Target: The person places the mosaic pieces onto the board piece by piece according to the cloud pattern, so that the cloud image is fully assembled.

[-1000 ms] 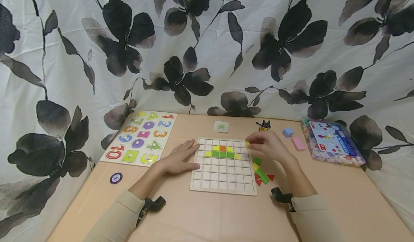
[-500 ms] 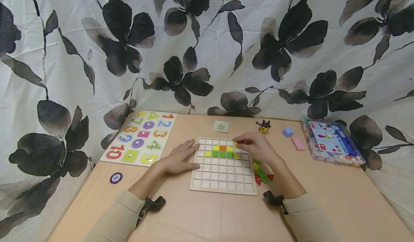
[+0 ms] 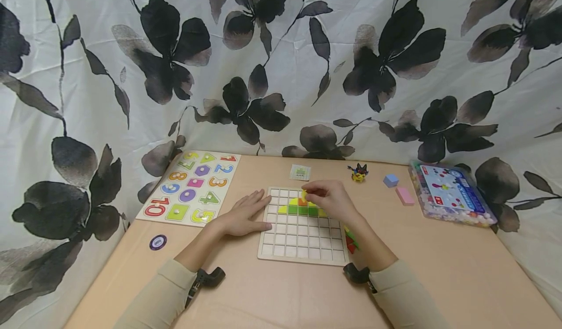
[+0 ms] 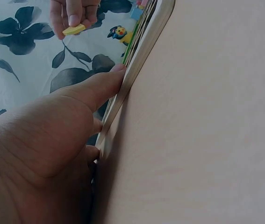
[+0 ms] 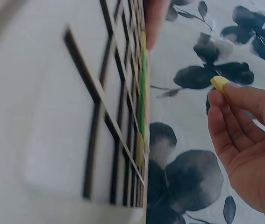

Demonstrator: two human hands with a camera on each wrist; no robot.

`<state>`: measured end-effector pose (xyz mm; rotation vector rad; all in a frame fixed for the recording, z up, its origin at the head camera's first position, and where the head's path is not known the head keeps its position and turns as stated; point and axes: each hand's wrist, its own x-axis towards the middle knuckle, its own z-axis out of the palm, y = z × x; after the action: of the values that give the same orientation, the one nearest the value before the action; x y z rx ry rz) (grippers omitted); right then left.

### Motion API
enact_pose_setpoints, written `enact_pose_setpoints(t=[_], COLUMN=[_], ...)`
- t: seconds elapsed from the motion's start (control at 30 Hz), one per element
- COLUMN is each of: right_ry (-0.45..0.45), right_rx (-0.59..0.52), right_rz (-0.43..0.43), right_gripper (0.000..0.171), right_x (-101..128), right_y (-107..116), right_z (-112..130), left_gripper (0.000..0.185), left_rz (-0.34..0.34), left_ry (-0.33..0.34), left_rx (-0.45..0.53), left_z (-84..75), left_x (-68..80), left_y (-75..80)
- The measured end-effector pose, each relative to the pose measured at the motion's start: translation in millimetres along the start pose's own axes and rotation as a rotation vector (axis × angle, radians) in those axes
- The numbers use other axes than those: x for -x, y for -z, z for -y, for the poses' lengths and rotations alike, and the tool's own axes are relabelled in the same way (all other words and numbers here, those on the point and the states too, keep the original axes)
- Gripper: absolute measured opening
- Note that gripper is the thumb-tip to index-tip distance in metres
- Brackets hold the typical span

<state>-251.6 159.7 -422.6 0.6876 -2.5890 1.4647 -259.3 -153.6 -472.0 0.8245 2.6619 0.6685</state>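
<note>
A white gridded wooden board (image 3: 291,239) lies on the table in the head view, with green tiles (image 3: 298,210), yellow tiles and an orange one in its upper rows. My left hand (image 3: 246,215) rests against the board's left edge, fingers spread; its thumb and fingertips touch the rim in the left wrist view. Over the top rows, my right hand (image 3: 331,199) pinches a small yellow tile (image 5: 219,83) between thumb and fingertips, raised above the board. That hand covers the right end of the tile pattern.
Loose red and green tiles (image 3: 351,245) lie right of the board, partly behind my right forearm. Beyond are a small card (image 3: 300,172), a figurine (image 3: 358,173), blue (image 3: 391,180) and pink (image 3: 405,196) blocks and a bead box (image 3: 456,192). A number puzzle (image 3: 180,209) and round token (image 3: 158,242) lie left.
My right hand has moved left with the yellow tile, from the board's right edge to above the orange tile. The left hand has stayed in place.
</note>
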Motion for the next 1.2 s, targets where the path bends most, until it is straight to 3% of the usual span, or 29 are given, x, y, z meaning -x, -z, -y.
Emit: enact_pose_setpoints(t=[0.33, 0.83, 1.2], right_ry=[0.008, -0.044, 0.004], right_rx=[-0.023, 0.029, 0.175], right_rz=[0.097, 0.198, 0.251], right_gripper=[0.019, 0.019, 0.018], right_x=[-6.3, -5.8, -5.0], right_y=[-28.9, -46.3, -58.0], right_z=[-2.0, -1.9, 0.5], left_gripper=[0.092, 0.092, 0.092], left_rz=[-0.001, -0.003, 0.002], left_ry=[-0.002, -0.009, -0.011], left_rx=[-0.01, -0.009, -0.005], left_z=[1.9, 0.5, -0.8], left_x=[-0.3, -0.3, -0.2], left_y=[-0.2, 0.2, 1.0])
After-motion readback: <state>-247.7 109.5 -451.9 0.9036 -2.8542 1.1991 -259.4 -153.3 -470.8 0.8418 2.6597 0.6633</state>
